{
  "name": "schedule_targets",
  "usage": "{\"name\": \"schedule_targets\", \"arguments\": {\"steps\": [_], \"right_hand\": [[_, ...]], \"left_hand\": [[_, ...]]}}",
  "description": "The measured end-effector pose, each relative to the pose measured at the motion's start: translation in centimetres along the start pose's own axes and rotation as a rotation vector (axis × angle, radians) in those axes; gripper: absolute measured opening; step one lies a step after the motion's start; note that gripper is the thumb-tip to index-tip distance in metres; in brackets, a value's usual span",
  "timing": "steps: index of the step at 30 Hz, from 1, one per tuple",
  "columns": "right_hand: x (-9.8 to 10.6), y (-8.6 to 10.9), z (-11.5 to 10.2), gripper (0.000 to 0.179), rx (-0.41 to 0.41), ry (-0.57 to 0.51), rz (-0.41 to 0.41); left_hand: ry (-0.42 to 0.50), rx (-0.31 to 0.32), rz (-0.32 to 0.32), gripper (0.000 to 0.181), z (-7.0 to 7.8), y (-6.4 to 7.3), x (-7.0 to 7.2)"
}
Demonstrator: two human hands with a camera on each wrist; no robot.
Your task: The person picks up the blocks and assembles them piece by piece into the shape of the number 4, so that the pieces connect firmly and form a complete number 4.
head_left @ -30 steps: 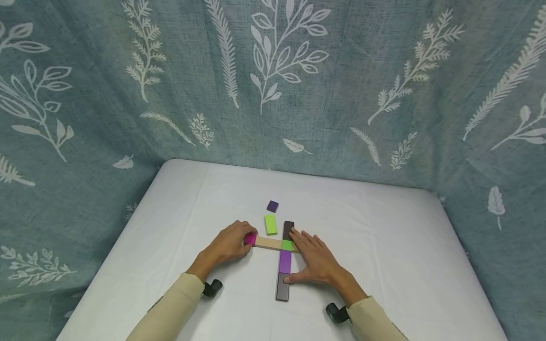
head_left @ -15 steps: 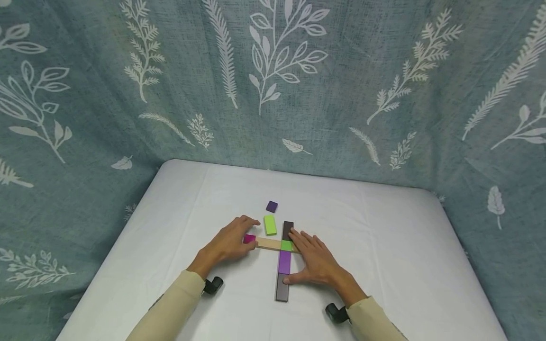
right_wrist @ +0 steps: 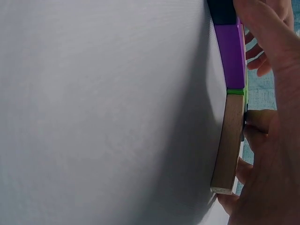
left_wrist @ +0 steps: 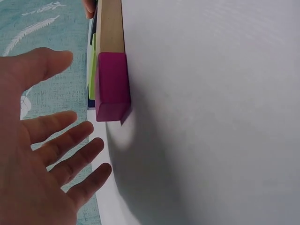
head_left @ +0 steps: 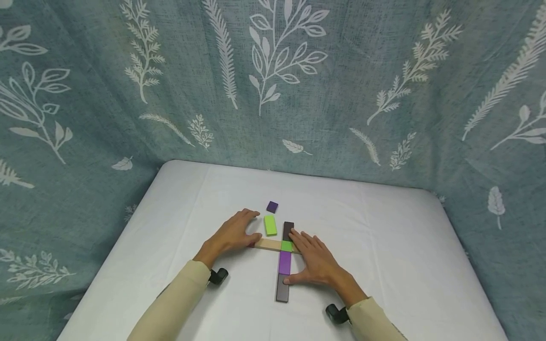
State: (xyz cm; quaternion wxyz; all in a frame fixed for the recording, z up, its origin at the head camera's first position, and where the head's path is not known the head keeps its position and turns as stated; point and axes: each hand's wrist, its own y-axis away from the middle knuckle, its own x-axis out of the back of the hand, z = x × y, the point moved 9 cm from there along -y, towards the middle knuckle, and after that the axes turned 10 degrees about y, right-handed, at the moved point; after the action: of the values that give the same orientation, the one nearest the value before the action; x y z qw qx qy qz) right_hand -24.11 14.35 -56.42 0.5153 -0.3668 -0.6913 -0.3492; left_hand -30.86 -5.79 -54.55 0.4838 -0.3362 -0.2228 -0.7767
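Observation:
Wooden blocks lie in a cross on the white table. A green square (head_left: 286, 246) marks its centre, with a black block (head_left: 288, 230) beyond it, then a purple block (head_left: 284, 263) and a dark grey block (head_left: 282, 292) on the near side. Tan blocks form the side arms: the left one (head_left: 270, 244) ends in a magenta block (left_wrist: 112, 84), mostly hidden by a hand in the head view. My left hand (head_left: 232, 233) is spread over that end, holding nothing. Fingertips of my right hand (head_left: 317, 261) touch the black block, its thumb on the dark grey one, partly covering the right tan block (right_wrist: 228, 140).
A lime block (head_left: 270, 225) lies just beyond the left tan arm. Farther back is a small dark purple square (head_left: 272, 207). Patterned teal cloth (head_left: 273, 137) hangs behind the white table (head_left: 362, 213) and at both sides.
My left hand has let go of the magenta block, opened its fingers and shifted slightly away and to the right, toward the lime block. The right hand has stayed in place.

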Motion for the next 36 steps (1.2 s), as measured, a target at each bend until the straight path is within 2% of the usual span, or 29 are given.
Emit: {"name": "schedule_targets", "arguments": {"steps": [5, 16, 36], "right_hand": [[0.1, 0.0, 0.1, 0.13, 0.009, 0.014, 0.007], [0.2, 0.1, -0.1, 0.128, 0.035, 0.006, 0.027], [0.1, 0.1, -0.1, 0.128, 0.034, 0.014, 0.029]], "left_hand": [[-0.017, 0.013, -0.015, 0.068, -0.2, -0.7, -0.4], [0.016, -0.031, -0.023, 0.067, 0.9, -1.6, -0.6], [-0.15, -0.007, -0.046, 0.071, 1.3, -3.6, -1.9]]}}
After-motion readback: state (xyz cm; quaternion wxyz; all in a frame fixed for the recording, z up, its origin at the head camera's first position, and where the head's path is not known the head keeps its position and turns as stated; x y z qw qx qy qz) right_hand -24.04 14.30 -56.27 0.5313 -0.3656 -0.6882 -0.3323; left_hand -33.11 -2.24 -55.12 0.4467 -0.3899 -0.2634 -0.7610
